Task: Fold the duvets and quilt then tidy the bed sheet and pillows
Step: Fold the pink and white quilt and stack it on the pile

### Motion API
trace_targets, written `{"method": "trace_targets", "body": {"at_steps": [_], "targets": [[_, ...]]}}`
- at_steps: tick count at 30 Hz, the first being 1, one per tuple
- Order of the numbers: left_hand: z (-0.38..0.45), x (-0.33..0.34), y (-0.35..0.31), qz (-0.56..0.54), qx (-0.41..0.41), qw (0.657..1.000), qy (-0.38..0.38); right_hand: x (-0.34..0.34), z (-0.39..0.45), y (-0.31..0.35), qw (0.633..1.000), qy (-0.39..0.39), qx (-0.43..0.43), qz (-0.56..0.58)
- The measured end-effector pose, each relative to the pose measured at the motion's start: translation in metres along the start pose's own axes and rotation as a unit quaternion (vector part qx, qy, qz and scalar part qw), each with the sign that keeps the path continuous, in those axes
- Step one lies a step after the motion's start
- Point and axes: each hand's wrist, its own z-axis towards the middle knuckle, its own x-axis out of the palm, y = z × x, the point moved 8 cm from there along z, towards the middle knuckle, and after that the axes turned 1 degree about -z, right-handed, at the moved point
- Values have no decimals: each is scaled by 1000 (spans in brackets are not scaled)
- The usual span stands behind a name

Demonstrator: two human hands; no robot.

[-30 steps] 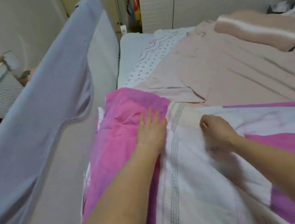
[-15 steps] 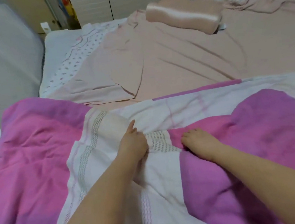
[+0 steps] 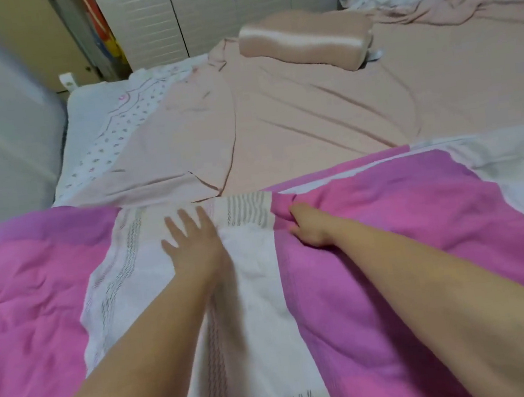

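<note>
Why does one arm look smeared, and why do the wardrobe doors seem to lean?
Head view: the left hand and its forearm are motion-blurred over the pink and white duvet, while the right hand gripping a fold is sharper. The wide-angle lens tilts the wardrobe doors and bends lines near the edges. Light is soft and dim, without glare; the pillow looks slightly soft.

The duvet [image 3: 392,248] is bright pink and white, with rows of little grey dashes on the white parts. The bed sheet [image 3: 326,117] is plain pale pink. The pillow [image 3: 304,41] is pale pink with a shiny stripe.
</note>
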Motion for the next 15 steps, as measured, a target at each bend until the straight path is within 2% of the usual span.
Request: {"method": "trace_targets", "body": {"at_steps": [1, 3, 4, 6, 7, 9, 12, 15], "targets": [[-6, 5, -16, 16, 45, 999, 5, -3, -8, -2, 999, -21, -37, 29], [-14, 4, -70, 28, 149, 988, -9, -44, -33, -25, 986, -140, -75, 49], [-16, -2, -95, 28, 190, 981, -27, -64, -45, -41, 978, -195, -70, 19], [-19, -15, -155, 24, 251, 966, -50, -106, -70, -83, 956, -260, -38, -131], [-20, -19, -176, 30, 268, 962, -50, -116, -74, -100, 946, -256, -14, -199], [-21, -18, -229, 42, 297, 953, -46, -130, -80, -150, 950, -192, 45, -243], [-16, 5, -267, 95, 307, 946, -50, -116, -74, -185, 975, -80, 59, -201], [-4, 34, -277, 86, 275, 957, -24, -93, -63, -210, 985, -74, 67, -139]]}}
